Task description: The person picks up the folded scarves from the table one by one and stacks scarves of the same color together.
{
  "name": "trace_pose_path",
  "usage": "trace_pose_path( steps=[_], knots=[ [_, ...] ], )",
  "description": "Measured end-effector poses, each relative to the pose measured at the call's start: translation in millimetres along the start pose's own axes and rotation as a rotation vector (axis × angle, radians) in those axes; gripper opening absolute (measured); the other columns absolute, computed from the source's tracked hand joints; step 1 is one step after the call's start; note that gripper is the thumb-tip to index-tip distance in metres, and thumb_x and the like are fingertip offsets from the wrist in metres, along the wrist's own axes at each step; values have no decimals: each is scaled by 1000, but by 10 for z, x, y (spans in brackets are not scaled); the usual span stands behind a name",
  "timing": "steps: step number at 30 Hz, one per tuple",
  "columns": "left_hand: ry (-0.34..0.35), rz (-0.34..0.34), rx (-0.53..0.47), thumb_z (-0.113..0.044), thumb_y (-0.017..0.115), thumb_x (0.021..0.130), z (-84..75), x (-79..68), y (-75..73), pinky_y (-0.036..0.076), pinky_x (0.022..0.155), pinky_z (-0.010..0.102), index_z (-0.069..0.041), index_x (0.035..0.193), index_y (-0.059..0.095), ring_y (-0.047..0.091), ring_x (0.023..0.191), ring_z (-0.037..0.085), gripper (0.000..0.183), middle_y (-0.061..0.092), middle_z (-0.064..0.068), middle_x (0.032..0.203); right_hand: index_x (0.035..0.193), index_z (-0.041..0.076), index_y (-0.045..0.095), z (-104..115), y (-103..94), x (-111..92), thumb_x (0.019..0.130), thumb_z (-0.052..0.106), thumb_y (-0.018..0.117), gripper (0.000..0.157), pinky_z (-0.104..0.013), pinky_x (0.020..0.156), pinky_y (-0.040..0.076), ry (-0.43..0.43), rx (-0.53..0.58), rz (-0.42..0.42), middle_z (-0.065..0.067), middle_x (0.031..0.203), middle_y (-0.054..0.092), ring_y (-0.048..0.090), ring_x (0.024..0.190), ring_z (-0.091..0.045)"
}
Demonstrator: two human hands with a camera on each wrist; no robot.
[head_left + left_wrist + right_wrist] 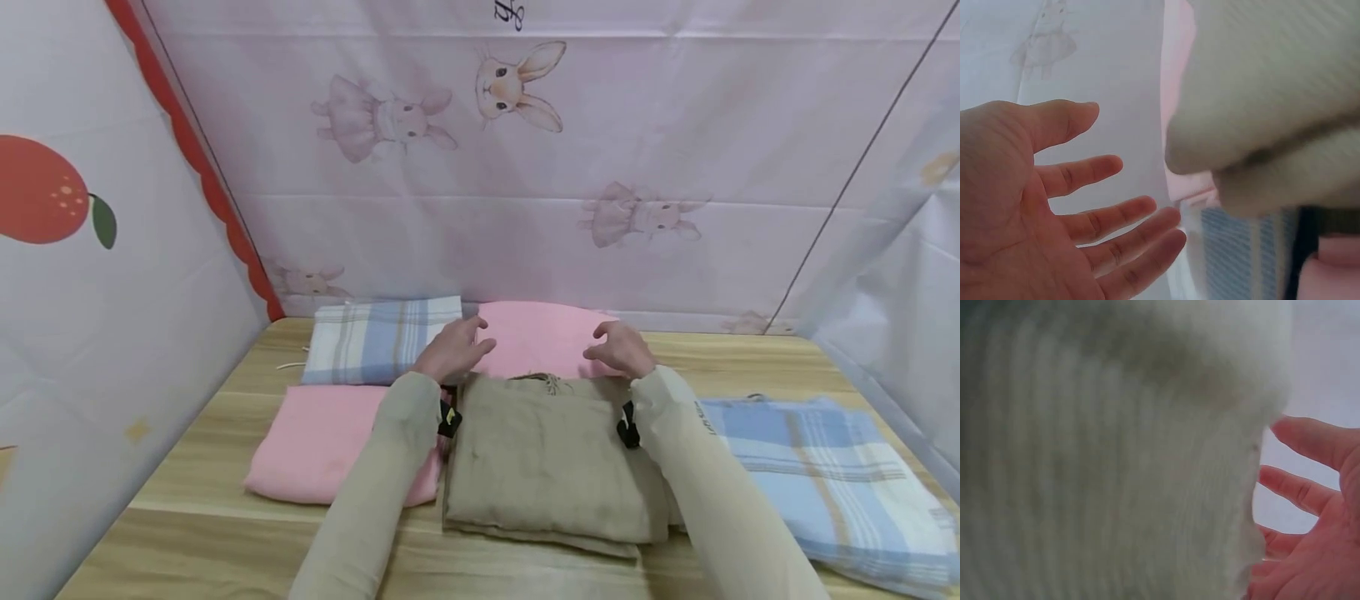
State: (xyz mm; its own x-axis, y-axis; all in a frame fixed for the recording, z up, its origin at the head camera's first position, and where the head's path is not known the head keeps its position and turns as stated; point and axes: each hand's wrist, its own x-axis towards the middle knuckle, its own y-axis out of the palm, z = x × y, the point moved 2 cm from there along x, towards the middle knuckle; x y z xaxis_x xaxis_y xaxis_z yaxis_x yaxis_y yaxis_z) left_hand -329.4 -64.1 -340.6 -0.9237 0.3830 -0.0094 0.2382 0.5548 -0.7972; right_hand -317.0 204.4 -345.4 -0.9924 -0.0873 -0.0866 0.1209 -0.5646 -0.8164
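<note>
In the head view my left hand (455, 347) is at the left edge of a pink folded cloth (536, 337), near a blue and white plaid cloth (375, 342). My right hand (624, 348) is at the pink cloth's right edge. Between my forearms lies a khaki folded cloth (555, 467), in front of the pink one. The left wrist view shows the left hand's fingers (1113, 222) spread, with nothing in them. In the right wrist view a pale fabric (1110, 462) covers much of the picture; the right hand's fingers (1300, 487) are extended and the palm holds nothing.
Another pink folded cloth (322, 442) lies on the wooden table (187, 475) at front left. A second blue plaid cloth (832, 475) lies at the right, partly under my right sleeve. A rabbit-printed wall sheet (480, 167) rises behind the table.
</note>
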Motion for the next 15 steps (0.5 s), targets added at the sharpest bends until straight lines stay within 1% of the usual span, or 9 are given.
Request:
trace_pose_path(
  steps=[1,3,5,7,8,10,12,13,15],
  knots=[
    [0,0,-6,-28,51,107,-10,13,3,48,94,47,1,148,46,62,93,28,51,65,17,104,129,-17,54,-6,-5,2,93,13,66,48,-53,95,46,1,-1,-3,-36,128,56,56,112,-45],
    [-6,0,-19,-27,51,107,-27,35,5,48,94,46,1,148,46,61,88,26,50,65,15,101,129,-17,54,-19,-8,9,93,13,67,48,-52,94,47,8,3,-8,-35,128,57,56,111,-44],
    [-22,2,-31,-28,51,107,-36,54,17,48,96,46,1,148,46,62,95,27,51,65,18,115,128,-17,54,-36,-9,19,93,13,67,48,-52,93,47,11,4,-10,-35,128,57,56,110,-43],
    [-33,0,-35,-28,51,107,-37,88,32,48,96,45,1,148,46,61,94,24,50,63,18,122,129,-17,53,-55,-16,24,93,13,66,48,-52,94,47,17,6,-7,-36,128,56,56,111,-44],
    [-38,-1,-37,-28,51,107,-38,107,40,48,95,45,1,148,46,61,89,22,51,63,17,123,129,-17,53,-66,-21,26,94,13,66,48,-52,94,47,21,9,-5,-36,128,56,56,111,-44],
    [-51,5,-47,-27,50,107,-38,141,58,48,91,44,1,148,45,58,74,20,51,64,18,115,129,-18,53,-88,-32,31,93,13,66,48,-53,94,47,28,12,-2,-36,128,56,56,112,-45],
    [-68,12,-58,-26,50,107,-26,173,76,48,88,43,2,149,44,52,63,19,51,64,19,108,129,-18,52,-105,-36,38,94,13,65,49,-52,95,46,41,21,5,-35,127,57,55,113,-45],
    [-77,15,-64,-26,50,107,-24,185,84,48,89,43,2,148,44,51,63,19,51,63,19,109,129,-18,52,-113,-38,44,93,13,66,50,-52,95,46,44,22,6,-35,127,57,55,112,-45],
    [-94,20,-71,-25,50,106,-20,201,96,47,92,44,3,148,44,58,72,23,51,63,21,116,130,-18,51,-121,-37,51,93,14,66,51,-52,95,46,53,28,11,-35,127,57,55,112,-45]
  ],
)
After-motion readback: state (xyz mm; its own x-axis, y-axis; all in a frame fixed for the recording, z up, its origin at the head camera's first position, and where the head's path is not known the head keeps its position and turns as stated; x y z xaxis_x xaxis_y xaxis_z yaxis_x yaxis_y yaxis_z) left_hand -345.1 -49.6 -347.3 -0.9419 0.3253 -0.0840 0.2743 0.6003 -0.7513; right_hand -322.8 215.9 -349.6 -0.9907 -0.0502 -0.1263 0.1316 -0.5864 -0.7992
